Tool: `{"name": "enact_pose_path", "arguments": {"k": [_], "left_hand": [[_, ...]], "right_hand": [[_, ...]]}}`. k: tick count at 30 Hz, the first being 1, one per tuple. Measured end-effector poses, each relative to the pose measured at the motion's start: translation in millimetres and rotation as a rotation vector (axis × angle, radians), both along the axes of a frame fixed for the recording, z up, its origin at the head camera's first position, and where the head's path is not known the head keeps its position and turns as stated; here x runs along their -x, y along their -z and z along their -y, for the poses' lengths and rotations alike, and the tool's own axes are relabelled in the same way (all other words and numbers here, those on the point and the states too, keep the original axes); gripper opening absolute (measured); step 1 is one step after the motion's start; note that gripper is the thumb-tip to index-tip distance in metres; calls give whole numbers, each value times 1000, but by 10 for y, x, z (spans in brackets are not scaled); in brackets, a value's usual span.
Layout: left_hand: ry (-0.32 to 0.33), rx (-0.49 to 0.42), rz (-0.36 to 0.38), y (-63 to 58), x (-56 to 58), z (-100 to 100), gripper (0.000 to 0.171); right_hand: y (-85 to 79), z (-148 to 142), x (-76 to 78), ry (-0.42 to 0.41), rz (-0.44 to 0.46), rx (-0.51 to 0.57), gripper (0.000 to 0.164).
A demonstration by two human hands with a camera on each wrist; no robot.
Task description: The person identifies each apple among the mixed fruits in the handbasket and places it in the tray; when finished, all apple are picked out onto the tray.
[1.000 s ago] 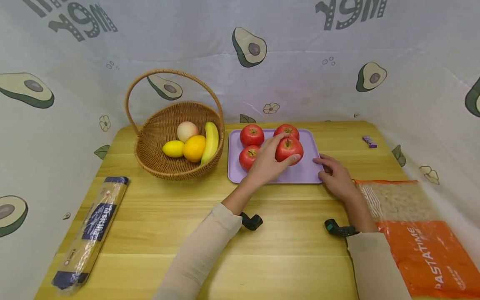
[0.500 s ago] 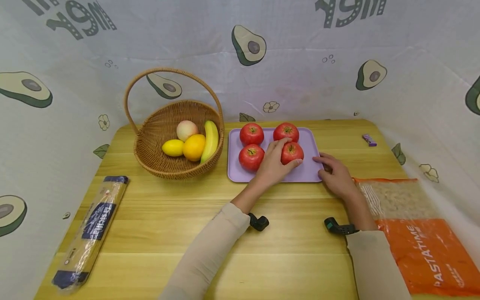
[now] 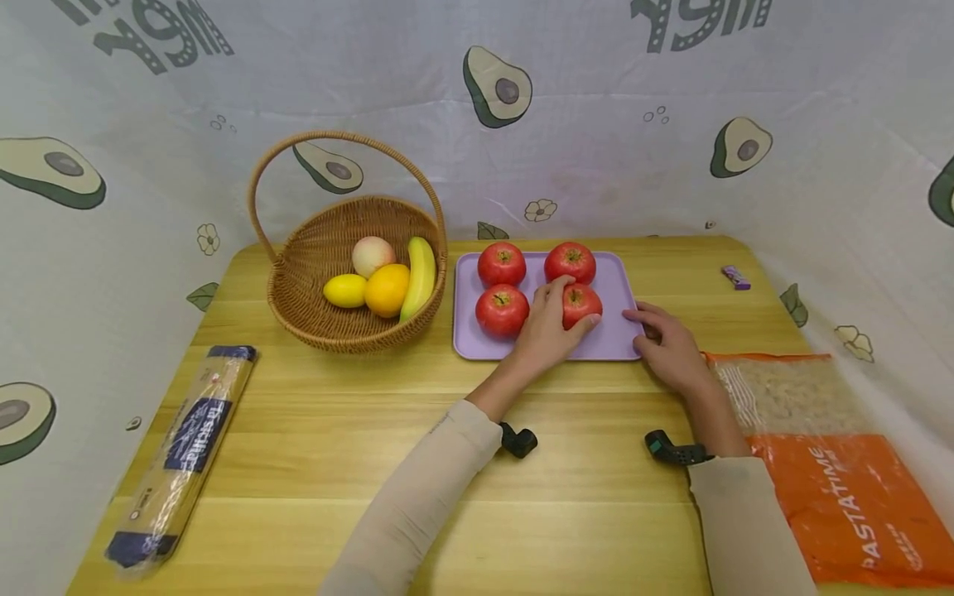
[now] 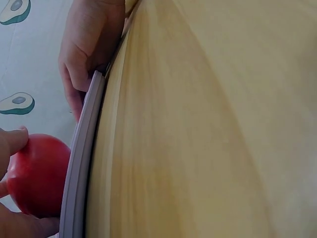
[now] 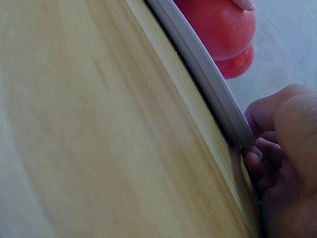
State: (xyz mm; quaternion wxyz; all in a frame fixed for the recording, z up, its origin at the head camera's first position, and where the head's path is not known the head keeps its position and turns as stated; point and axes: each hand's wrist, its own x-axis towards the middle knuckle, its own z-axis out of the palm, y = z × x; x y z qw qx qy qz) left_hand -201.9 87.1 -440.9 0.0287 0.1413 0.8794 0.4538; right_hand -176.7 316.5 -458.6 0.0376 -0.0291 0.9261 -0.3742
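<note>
My left hand [image 3: 546, 329] holds a red apple [image 3: 581, 305] at the front right of a purple tray [image 3: 613, 285]. The apple sits on the tray; in the left wrist view thumb and fingers lie round the apple [image 4: 40, 173]. To its left rests another red apple [image 3: 502, 311], and two more, one apple [image 3: 502, 264] and a second apple [image 3: 570, 262], sit in the row behind. At the tray's right edge my right hand [image 3: 668, 346] grips the rim. In the right wrist view its curled fingers meet the tray [image 5: 210, 79] at one corner.
A wicker basket [image 3: 298, 240] with a lemon, orange, peach and banana stands left of the tray. A pack of spaghetti [image 3: 182, 455] lies at the far left. On the right lie a pasta bag [image 3: 842, 480] and a small purple-wrapped sweet [image 3: 735, 277].
My left hand has lowered the apple onto the tray, moving slightly right and down, and its fingers still lie around the apple. The right hand has stayed at the tray's edge.
</note>
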Motion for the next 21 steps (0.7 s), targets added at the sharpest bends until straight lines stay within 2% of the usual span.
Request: {"name": "enact_pose_path", "arguments": {"k": [10,14,18,21], "left_hand": [[47,57,-28,-27,-9,36,76],[70,34,-103,-65,-40,97,79],[109,-15,-205,-159,-77,222,80],[144,-9,-227,-255,-105,348,81]], "right_hand": [[-16,1,1,-2,-6,11,48],[-11,6,-7,-4,-5,16,47],[-13,22,-9,-5,1,12,48],[-32,30,-10,-6,4,12,48]]}}
